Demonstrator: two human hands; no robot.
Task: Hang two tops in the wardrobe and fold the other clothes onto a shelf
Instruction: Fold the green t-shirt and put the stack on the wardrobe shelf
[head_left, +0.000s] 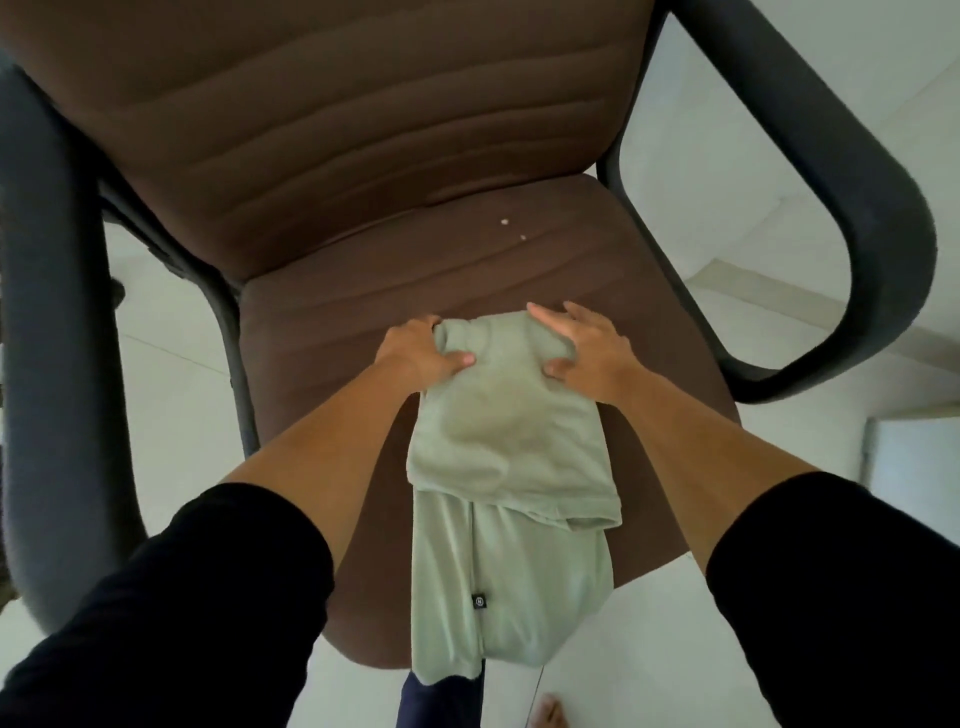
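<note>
A pale green garment (506, 467) lies lengthways on the brown seat (322, 374) of an office chair, folded over itself, its near end hanging over the seat's front edge. A small black label shows on the lower part. My left hand (421, 353) grips the far left corner of the fold, fingers curled under the cloth and thumb on top. My right hand (584, 351) holds the far right corner, thumb pressed on the fabric and fingers spread over its edge.
The chair's brown backrest (363, 119) rises behind the seat. Dark armrests (857, 218) curve at both sides. White tiled floor (675, 649) surrounds the chair. A dark blue cloth (436, 701) and a bare foot (550, 714) show below the seat's front edge.
</note>
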